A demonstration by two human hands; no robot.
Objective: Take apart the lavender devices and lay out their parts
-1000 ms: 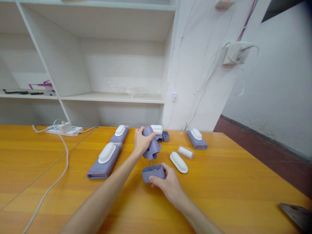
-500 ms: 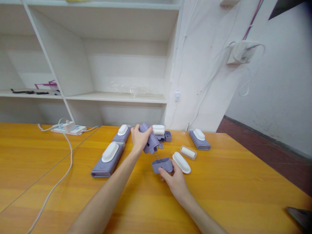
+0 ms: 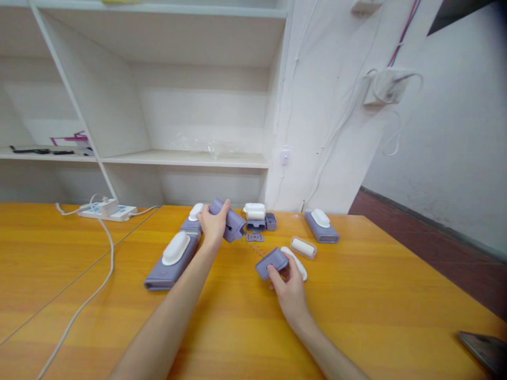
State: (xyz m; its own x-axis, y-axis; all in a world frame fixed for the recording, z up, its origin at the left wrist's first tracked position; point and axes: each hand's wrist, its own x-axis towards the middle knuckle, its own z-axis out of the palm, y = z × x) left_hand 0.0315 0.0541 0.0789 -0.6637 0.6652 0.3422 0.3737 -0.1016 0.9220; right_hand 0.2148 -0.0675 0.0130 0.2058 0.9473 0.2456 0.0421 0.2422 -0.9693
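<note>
My left hand (image 3: 214, 224) is closed around a purple plastic housing (image 3: 231, 226), tilted with its lower end toward the right. Between my fingers and thumb, my right hand (image 3: 287, 287) grips a smaller purple plastic cap (image 3: 271, 263), tipped to one side. A thin coiled copper-coloured spring (image 3: 255, 248) stretches between the two purple parts. Just behind the right hand lies a white oval shell (image 3: 297, 262), partly covered by the fingers. Farther back are a flat purple plate with holes (image 3: 254, 238), a white cylinder in a clear-rimmed case (image 3: 303, 247) and a small purple box (image 3: 271, 221).
Purple units with white oval tops rest at left (image 3: 170, 264) and right (image 3: 321, 227). Behind the hands stands a white-and-purple assembly (image 3: 254, 214). A power strip (image 3: 111, 211) with a white cable is at back left; a dark phone-like slab (image 3: 483, 351) lies at the right edge.
The housing in my left hand has moved left and tilted more. The cap in my right hand has shifted right and turned over, leaving a wider gap with the spring stretched across it.
</note>
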